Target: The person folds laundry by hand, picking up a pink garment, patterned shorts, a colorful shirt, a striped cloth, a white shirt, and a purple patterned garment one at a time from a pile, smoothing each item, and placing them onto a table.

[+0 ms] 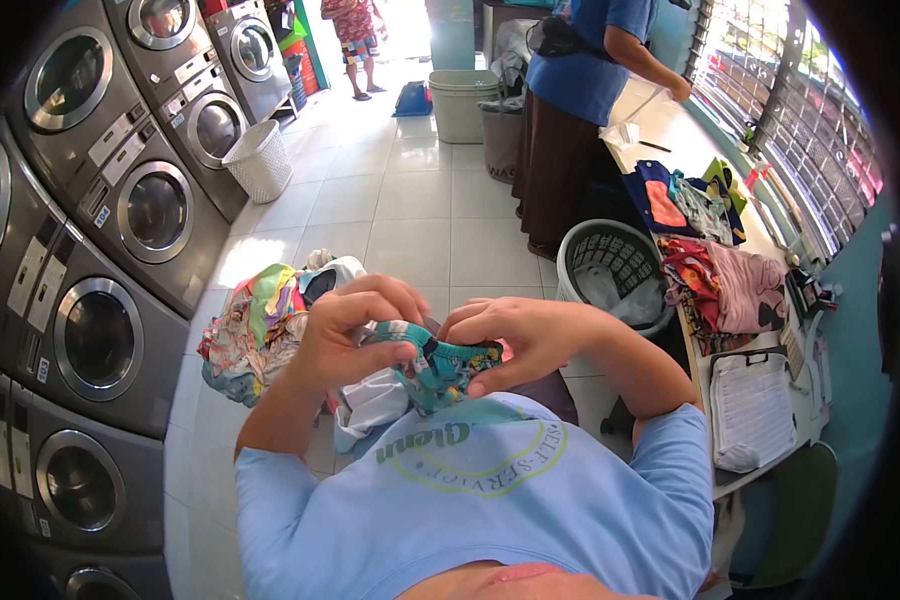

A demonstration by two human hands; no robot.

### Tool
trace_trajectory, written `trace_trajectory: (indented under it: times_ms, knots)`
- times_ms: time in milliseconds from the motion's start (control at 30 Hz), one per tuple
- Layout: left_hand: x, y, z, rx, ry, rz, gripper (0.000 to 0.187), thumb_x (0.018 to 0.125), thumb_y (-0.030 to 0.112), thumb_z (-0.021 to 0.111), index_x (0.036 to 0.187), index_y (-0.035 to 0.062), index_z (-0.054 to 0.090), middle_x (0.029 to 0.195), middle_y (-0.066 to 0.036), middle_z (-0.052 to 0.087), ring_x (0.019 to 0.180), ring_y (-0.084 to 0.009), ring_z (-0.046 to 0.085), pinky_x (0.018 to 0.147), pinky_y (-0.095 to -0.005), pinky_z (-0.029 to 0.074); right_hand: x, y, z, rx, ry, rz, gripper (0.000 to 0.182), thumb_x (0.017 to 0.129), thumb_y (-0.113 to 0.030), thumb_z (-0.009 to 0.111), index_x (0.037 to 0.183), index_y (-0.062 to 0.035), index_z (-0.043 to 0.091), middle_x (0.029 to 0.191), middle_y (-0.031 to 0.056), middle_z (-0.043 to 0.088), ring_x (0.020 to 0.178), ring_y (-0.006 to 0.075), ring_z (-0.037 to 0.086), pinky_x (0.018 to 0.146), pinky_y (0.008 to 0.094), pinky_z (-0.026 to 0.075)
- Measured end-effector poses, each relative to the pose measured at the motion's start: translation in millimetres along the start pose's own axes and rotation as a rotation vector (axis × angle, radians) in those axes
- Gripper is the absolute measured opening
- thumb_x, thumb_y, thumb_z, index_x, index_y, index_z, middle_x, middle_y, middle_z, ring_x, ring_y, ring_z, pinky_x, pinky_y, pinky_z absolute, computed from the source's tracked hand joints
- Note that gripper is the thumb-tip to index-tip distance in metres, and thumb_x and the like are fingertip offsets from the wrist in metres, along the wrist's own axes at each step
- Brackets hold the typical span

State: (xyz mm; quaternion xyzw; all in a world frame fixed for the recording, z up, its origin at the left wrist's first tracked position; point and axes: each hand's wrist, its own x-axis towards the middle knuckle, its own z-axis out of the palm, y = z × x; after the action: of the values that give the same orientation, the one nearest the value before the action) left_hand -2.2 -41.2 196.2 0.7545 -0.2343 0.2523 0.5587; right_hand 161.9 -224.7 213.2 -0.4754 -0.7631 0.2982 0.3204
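Observation:
A small teal patterned cloth (432, 368) is stretched between my two hands, in front of my chest. My left hand (355, 335) pinches its left end between thumb and fingers. At its right end, my right hand (515, 340) grips the edge with thumb and fingers. Below the cloth, a white and pale blue garment (372, 408) lies near my lap. A large heap of mixed clothes (260, 330) rests on the tiled floor beyond my left forearm.
Stacked washers and dryers (155, 212) line the left side, with a white basket (260, 162) beside them. At right, a grey-white basket (612, 268) stands by a long table (700, 400) bearing folded clothes (722, 285) and a clipboard (753, 405). A person (580, 90) stands at the table; another (354, 35) is farther back.

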Motion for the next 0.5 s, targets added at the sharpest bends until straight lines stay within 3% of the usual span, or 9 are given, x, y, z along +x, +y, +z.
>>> trace_trajectory:
  times_ms: [67, 100, 133, 233, 300, 367, 433, 467, 500]
  knots:
    - [7, 5, -1, -0.177, -0.098, -0.103, 0.014, 0.075, 0.003, 0.075, 0.082, 0.0013, 0.063, 0.089, -0.01, 0.063, 0.087, -0.0191, 0.062, 0.083, -0.034, 0.048, 7, 1, 4, -0.118, 0.036, -0.079, 0.031, 0.086, -0.026, 0.067, 0.088, 0.0041, 0.062, 0.098, 0.0134, 0.062, 0.099, 0.0221, 0.057, 0.084, 0.0348, 0.044]
    - [10, 11, -1, -0.265, -0.148, -0.155, 0.014, 0.075, 0.004, 0.075, 0.082, 0.0014, 0.063, 0.088, -0.01, 0.063, 0.086, -0.0183, 0.062, 0.083, -0.0337, 0.048, 7, -3, 1, 0.039, 0.098, -0.071, 0.032, 0.086, -0.028, 0.066, 0.087, 0.0045, 0.062, 0.098, 0.0139, 0.062, 0.097, 0.0219, 0.058, 0.083, 0.0347, 0.045]
    - [12, 24, -3, -0.389, -0.152, -0.342, 0.014, 0.077, 0.009, 0.075, 0.083, 0.0022, 0.064, 0.082, -0.006, 0.064, 0.081, -0.0138, 0.061, 0.08, -0.0334, 0.047, 6, -11, -5, 0.196, 0.159, -0.061, 0.034, 0.087, -0.029, 0.066, 0.087, 0.005, 0.062, 0.097, 0.0143, 0.063, 0.096, 0.0217, 0.059, 0.083, 0.0346, 0.045]
    - [30, 24, -46, 0.107, -0.333, -0.234, 0.027, 0.073, 0.019, 0.08, 0.083, 0.0012, 0.062, 0.075, -0.005, 0.061, 0.072, -0.0183, 0.055, 0.086, -0.0372, 0.041, -10, -23, -39, 0.5, 0.343, -0.02, 0.04, 0.087, -0.033, 0.064, 0.086, 0.0066, 0.063, 0.093, 0.0137, 0.065, 0.089, 0.0191, 0.062, 0.081, 0.0323, 0.047]
    - [50, 27, -68, 0.711, -0.28, 0.07, 0.029, 0.073, 0.024, 0.078, 0.085, 0.0019, 0.064, 0.076, -0.005, 0.061, 0.066, -0.0182, 0.054, 0.076, -0.034, 0.04, -16, -11, -68, 0.437, 0.403, -0.076, 0.045, 0.087, -0.037, 0.062, 0.089, 0.0081, 0.064, 0.092, 0.0117, 0.066, 0.09, 0.0163, 0.062, 0.081, 0.0275, 0.047]
    - [60, 30, -79, 0.99, -0.132, 0.217, 0.03, 0.076, 0.029, 0.075, 0.084, 0.0025, 0.063, 0.074, -0.006, 0.059, 0.066, -0.0212, 0.052, 0.08, -0.0348, 0.037, -18, 0, -93, 0.338, 0.546, 0.024, 0.039, 0.089, -0.033, 0.06, 0.08, 0.0041, 0.063, 0.082, 0.0047, 0.062, 0.08, 0.0098, 0.058, 0.072, 0.0228, 0.044]
    - [70, 36, -90, 1.071, -0.119, 0.186, 0.028, 0.082, 0.031, 0.07, 0.084, 0.0034, 0.063, 0.074, -0.006, 0.059, 0.068, -0.0203, 0.053, 0.082, -0.0352, 0.035, -18, 5, -119, 0.027, 0.571, 0.061, 0.038, 0.093, -0.03, 0.058, 0.07, 0.0004, 0.057, 0.073, -0.0013, 0.053, 0.068, 0.0045, 0.049, 0.062, 0.0212, 0.038]
    - [73, 36, -91, 1.108, -0.115, 0.211, 0.023, 0.087, 0.027, 0.064, 0.085, 0.0041, 0.063, 0.074, -0.005, 0.06, 0.068, -0.0205, 0.054, 0.08, -0.0348, 0.036, -13, 2, -121, 0.019, 0.601, 0.045, 0.039, 0.093, -0.029, 0.059, 0.065, -0.0021, 0.055, 0.064, -0.0078, 0.045, 0.062, 0.001, 0.04, 0.058, 0.0207, 0.036]
    - [75, 34, -93, 1.119, -0.13, 0.187, 0.022, 0.087, 0.026, 0.063, 0.085, 0.0041, 0.063, 0.074, -0.005, 0.06, 0.068, -0.0203, 0.054, 0.08, -0.0344, 0.036, -11, 4, -127, -0.104, 0.59, 0.063, 0.04, 0.093, -0.029, 0.059, 0.064, -0.0022, 0.053, 0.062, -0.0086, 0.043, 0.061, 0.0006, 0.039, 0.056, 0.021, 0.034]
